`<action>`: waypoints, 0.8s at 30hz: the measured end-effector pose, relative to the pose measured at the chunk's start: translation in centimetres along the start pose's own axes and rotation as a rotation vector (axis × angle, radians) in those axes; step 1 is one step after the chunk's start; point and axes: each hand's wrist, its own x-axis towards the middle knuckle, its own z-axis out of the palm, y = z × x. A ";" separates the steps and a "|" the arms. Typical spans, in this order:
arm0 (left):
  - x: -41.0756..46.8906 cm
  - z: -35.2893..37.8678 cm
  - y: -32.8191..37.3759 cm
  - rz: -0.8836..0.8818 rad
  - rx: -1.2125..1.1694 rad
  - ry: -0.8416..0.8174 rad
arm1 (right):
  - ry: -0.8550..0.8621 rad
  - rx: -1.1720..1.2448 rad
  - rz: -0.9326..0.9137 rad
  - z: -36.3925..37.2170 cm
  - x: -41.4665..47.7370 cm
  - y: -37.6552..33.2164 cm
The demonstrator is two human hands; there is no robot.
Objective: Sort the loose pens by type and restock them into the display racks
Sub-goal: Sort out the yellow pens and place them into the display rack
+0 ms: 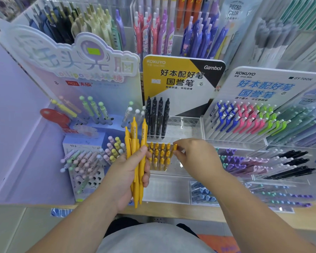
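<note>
My left hand grips a bundle of several yellow pens, upright with their clip ends up. My right hand pinches one more yellow pen by its top, at the right end of the yellow pens standing in the clear rack. That rack sits below the yellow-and-black Kokuyo sign. On the rack's upper tier stand several black pens, with empty holes to their right.
A pastel lollipop-pen stand is at the left. Blue, pink and green clip pens fill the rack on the right, with purple and black pens below. Taller pen racks stand behind. The wooden shelf edge runs in front.
</note>
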 end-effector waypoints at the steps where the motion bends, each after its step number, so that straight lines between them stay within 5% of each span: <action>1: 0.0 -0.1 0.1 -0.012 -0.018 -0.006 | -0.009 -0.026 0.004 0.1 0.2 -0.1; 15: -0.7 -0.2 0.1 0.023 0.060 -0.082 | -0.056 -0.055 0.073 -2.2 -0.1 -1.3; 17: -0.8 -0.1 0.2 0.031 0.089 -0.105 | 0.002 0.201 0.111 -3.8 -0.7 -1.9; 20: -0.8 0.3 0.1 0.040 0.156 -0.153 | -0.088 0.923 0.232 -5.9 -1.3 -3.1; 24: -1.0 1.1 0.0 0.014 0.222 -0.241 | -0.092 1.237 0.275 -5.9 -2.0 -3.0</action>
